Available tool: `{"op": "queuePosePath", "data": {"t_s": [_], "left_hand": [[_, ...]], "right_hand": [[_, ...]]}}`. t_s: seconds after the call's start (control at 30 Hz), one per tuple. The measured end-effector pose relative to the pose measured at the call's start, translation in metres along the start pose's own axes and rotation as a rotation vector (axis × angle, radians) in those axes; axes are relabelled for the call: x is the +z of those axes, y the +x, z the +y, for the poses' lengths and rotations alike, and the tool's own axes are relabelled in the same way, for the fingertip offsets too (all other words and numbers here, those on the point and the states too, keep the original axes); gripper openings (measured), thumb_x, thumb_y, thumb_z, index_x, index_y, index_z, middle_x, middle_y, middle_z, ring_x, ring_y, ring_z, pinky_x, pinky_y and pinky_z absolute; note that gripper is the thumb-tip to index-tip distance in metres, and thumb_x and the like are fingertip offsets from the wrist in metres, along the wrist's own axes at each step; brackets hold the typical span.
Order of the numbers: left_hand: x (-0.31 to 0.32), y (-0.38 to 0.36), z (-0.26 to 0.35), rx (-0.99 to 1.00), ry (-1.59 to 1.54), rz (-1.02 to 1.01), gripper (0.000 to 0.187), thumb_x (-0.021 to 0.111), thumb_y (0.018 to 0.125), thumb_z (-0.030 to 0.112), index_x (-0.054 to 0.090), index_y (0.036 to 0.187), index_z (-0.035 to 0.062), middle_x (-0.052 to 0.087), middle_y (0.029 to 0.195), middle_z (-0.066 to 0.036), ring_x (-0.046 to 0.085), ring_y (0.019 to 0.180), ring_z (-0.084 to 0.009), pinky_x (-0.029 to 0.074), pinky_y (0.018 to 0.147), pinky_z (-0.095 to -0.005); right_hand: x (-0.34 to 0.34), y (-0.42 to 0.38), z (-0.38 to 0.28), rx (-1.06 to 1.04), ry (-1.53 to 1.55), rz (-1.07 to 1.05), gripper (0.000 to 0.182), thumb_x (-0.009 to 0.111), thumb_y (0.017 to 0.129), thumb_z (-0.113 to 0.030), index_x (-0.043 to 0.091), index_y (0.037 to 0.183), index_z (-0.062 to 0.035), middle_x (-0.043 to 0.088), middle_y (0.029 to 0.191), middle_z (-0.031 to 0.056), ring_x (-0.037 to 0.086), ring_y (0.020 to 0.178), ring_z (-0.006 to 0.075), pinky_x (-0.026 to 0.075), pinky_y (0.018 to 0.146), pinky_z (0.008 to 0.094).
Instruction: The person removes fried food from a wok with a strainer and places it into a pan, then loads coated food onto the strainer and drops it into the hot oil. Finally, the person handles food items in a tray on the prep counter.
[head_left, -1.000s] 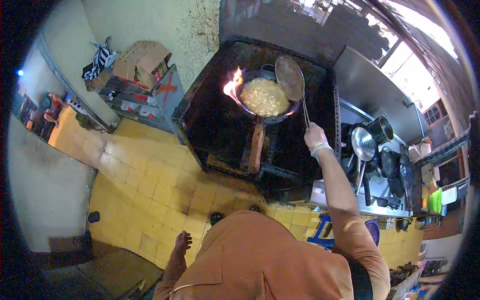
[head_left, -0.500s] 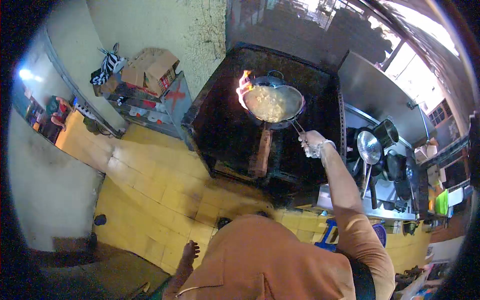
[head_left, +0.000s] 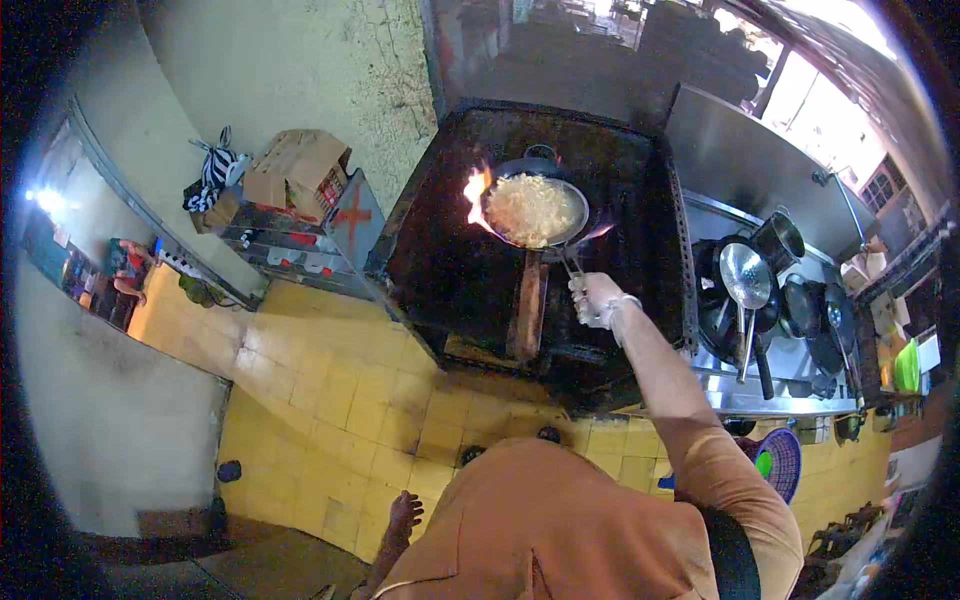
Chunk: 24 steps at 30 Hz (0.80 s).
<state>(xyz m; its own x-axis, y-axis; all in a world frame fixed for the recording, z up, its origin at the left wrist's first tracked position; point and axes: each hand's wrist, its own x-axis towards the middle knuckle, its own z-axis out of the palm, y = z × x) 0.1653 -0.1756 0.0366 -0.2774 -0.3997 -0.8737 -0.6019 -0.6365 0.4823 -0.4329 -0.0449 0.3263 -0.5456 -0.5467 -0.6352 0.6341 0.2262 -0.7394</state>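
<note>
Moved: lifted high over the wok a second ago, the ladle's bowl is no longer raised; right hand (head_left: 596, 298) has drawn back toward the near edge of the stove (head_left: 440, 250).
Right hand: fist closed round the thin metal ladle handle (head_left: 570, 266), which runs up to the wok's rim.
Left hand: out of sight, can't tell its state.
Wok (head_left: 535, 210): on the burner, full of pale rice-like food, wooden handle (head_left: 528, 305) pointing at the cook.
Flame (head_left: 474, 190): licking up the wok's left rim.
Doing it well: I'd say keep the grip far back, work from the right, wrist away from that flame.
Alongside: skimmer (head_left: 745, 275) and pots on the steel counter.
</note>
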Motion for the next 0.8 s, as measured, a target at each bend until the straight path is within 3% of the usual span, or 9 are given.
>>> {"op": "queuePosePath", "data": {"t_s": [0.23,0.3,0.37,0.4,0.53,0.73,0.77,0.8], "left_hand": [[0.004,-0.018,0.01,0.032,0.087,0.025,0.049,0.034,0.09,0.05,0.053,0.107,0.0086,0.06,0.093,-0.009,0.058,0.077,-0.0241,0.043,0.063,-0.0404],[0.004,-0.023,0.01,0.021,0.113,0.031,0.05,0.034,0.089,0.051,0.053,0.109,0.0087,0.06,0.095,-0.01,0.058,0.079,-0.0254,0.043,0.065,-0.0426],[0.004,-0.026,0.005,-0.023,-0.008,0.034,0.053,0.033,0.089,0.053,0.052,0.111,0.0089,0.061,0.098,-0.012,0.059,0.082,-0.027,0.044,0.066,-0.0445],[0.003,-0.03,-0.001,0.122,0.153,0.011,0.055,0.033,0.089,0.055,0.051,0.113,0.0089,0.06,0.099,-0.013,0.059,0.083,-0.0279,0.045,0.067,-0.0454],[-0.002,-0.024,0.0,0.032,0.218,-0.007,0.057,0.034,0.089,0.056,0.051,0.114,0.0084,0.06,0.098,-0.013,0.059,0.081,-0.0271,0.045,0.064,-0.0436],[0.0,-0.019,-0.004,0.082,0.252,0.02,0.056,0.036,0.089,0.055,0.052,0.112,0.0063,0.06,0.094,-0.011,0.058,0.076,-0.0252,0.045,0.063,-0.0418],[0.0,-0.017,-0.004,0.065,0.175,0.026,0.056,0.036,0.088,0.055,0.052,0.111,0.006,0.06,0.094,-0.011,0.058,0.076,-0.0246,0.045,0.063,-0.0414],[0.0,-0.016,-0.003,0.05,0.098,0.033,0.056,0.037,0.088,0.055,0.053,0.109,0.0057,0.06,0.095,-0.011,0.058,0.076,-0.024,0.045,0.063,-0.0411]], "right_hand": [[-0.011,0.02,0.023,-0.083,0.023,-0.071,0.011,0.045,0.086,-0.016,0.046,0.076,-0.0128,0.041,0.05,-0.0035,0.037,0.035,0.0095,0.029,0.032,0.0256],[-0.009,0.008,0.023,-0.042,0.193,-0.124,0.011,0.045,0.087,-0.014,0.047,0.076,-0.0136,0.041,0.051,-0.0034,0.037,0.035,0.0086,0.03,0.032,0.0237],[-0.012,0.002,0.028,-0.06,0.176,-0.148,0.011,0.047,0.088,-0.015,0.047,0.077,-0.0143,0.042,0.051,-0.0036,0.037,0.035,0.008,0.031,0.032,0.0224],[-0.012,0.0,0.031,-0.08,0.196,-0.141,0.011,0.048,0.088,-0.016,0.047,0.077,-0.0144,0.042,0.052,-0.0037,0.037,0.035,0.008,0.031,0.032,0.0225],[-0.008,-0.006,0.047,-0.095,0.303,-0.155,0.011,0.05,0.088,-0.019,0.048,0.078,-0.0145,0.043,0.052,-0.0037,0.038,0.036,0.0077,0.032,0.032,0.0226],[0.004,-0.011,0.058,-0.163,0.353,-0.135,0.009,0.051,0.087,-0.017,0.045,0.081,-0.0175,0.041,0.054,-0.0044,0.037,0.038,0.0086,0.03,0.032,0.0232],[0.01,-0.008,0.062,-0.163,0.356,-0.176,0.008,0.051,0.087,-0.017,0.045,0.081,-0.017,0.041,0.054,-0.0044,0.038,0.039,0.009,0.03,0.032,0.0232],[0.012,-0.001,0.067,-0.177,0.255,-0.089,0.008,0.051,0.087,-0.016,0.045,0.081,-0.0164,0.04,0.053,-0.004,0.038,0.039,0.0102,0.032,0.033,0.0248]]}}
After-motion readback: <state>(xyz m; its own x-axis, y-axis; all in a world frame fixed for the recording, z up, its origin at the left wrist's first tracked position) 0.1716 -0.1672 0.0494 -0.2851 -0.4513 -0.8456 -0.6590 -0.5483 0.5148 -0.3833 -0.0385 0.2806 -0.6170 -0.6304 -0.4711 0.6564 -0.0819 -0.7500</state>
